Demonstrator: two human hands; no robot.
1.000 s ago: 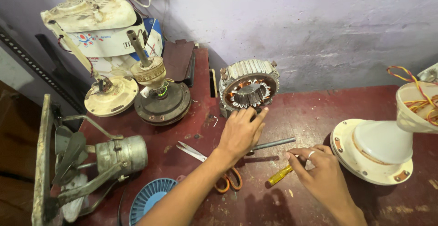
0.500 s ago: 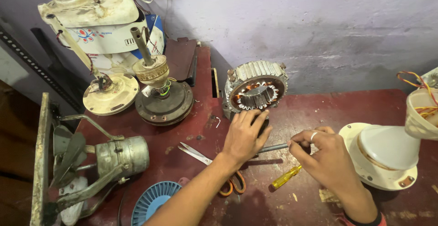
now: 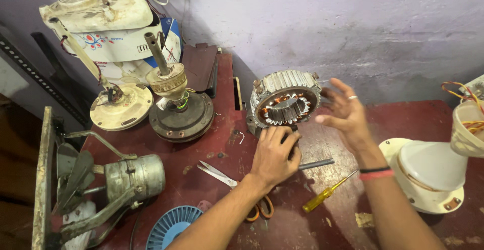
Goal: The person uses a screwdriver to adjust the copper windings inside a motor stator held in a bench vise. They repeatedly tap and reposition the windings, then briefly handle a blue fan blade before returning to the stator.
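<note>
Two hands work over a dark red worktop (image 3: pixel 212 149) crowded with fan parts. Biggest is the white fan housing (image 3: pixel 101 13) propped at the back left, with a cream round base (image 3: pixel 121 106) below it and a dark motor on a disc (image 3: pixel 179 111) beside that. A white fan base (image 3: pixel 428 174) sits at the right edge, a caged grey motor (image 3: pixel 133 177) at the left.

Near the wall stands the ribbed metal stator (image 3: pixel 285 103), tilted on edge, copper windings facing out. The left hand (image 3: pixel 275 154) rests curled at its lower rim, fingers touching it. The right hand (image 3: pixel 343 111) hovers spread and empty just beside its right side.

Smaller pieces lie close by: orange-handled scissors (image 3: pixel 232 187), a grey metal rod (image 3: pixel 315 164), and a yellow-handled screwdriver (image 3: pixel 327 193).
</note>
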